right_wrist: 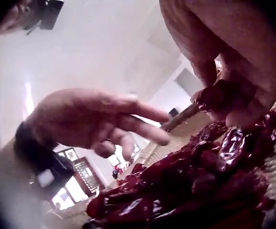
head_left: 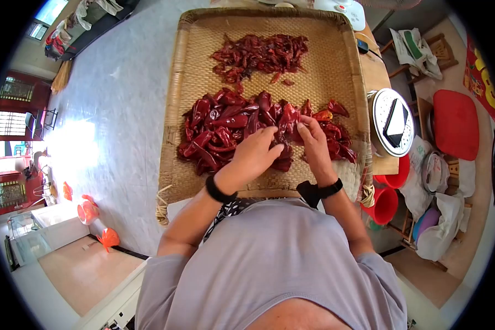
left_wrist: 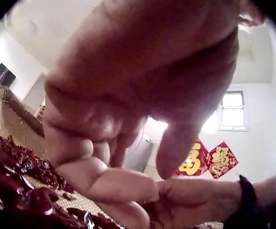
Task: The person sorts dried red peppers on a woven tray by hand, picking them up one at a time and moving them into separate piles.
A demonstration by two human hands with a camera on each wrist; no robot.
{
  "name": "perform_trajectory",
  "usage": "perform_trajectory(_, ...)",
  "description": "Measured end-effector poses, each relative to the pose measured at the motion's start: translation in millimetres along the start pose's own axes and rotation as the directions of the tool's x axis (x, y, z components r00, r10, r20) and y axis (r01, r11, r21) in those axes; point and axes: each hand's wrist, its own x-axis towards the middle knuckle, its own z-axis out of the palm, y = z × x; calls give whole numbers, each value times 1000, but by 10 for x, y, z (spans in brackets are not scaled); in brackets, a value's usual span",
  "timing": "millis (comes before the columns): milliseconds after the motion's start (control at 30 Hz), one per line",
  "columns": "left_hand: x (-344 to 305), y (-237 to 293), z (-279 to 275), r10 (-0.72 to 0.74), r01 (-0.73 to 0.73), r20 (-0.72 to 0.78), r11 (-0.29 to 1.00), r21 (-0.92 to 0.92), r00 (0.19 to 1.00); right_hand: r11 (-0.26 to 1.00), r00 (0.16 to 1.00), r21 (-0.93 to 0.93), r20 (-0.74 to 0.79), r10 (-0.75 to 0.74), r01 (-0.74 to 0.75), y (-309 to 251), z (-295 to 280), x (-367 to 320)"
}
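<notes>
A heap of glossy dried red chili peppers (head_left: 220, 124) lies across a woven bamboo tray (head_left: 195, 60). My right hand (head_left: 317, 147) is at the right part of this heap, pinching a dried red chili pepper (right_wrist: 215, 98) between thumb and fingers. Just left of it, my left hand (head_left: 256, 154) hovers close over the heap, fingers loosely spread and pointing toward the right hand. In the right wrist view that left hand (right_wrist: 95, 121) holds nothing. Farther up the tray sits a second pile of darker, torn chili pieces (head_left: 261, 54).
The tray's raised rim (head_left: 173, 93) surrounds both piles. A round tin (head_left: 377, 129) with a phone (head_left: 395, 122) on its lid stands right of the tray on a wooden table (head_left: 388, 165). Red buckets (head_left: 385, 206) stand below, near a red stool (head_left: 455, 125).
</notes>
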Motion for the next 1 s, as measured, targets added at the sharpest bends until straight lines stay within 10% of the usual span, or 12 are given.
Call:
perform_trajectory(167, 192, -6, 209, -112, 100, -96, 987, -129, 989, 972, 993, 223, 105, 48, -71, 53, 122, -116)
perform_trajectory(333, 185, 11, 251, -192, 141, -213, 963, -231, 958, 999, 994, 32, 108, 1, -4, 91, -10, -68)
perform_trajectory(733, 296, -17, 393, -74, 65, -352, 997, -38, 933, 988, 988, 129, 142, 68, -86, 37, -5, 37)
perform_trajectory(1000, 298, 24, 224, -196, 175, -103, 967, -187, 975, 995, 996, 94, 86, 31, -39, 60, 19, 52)
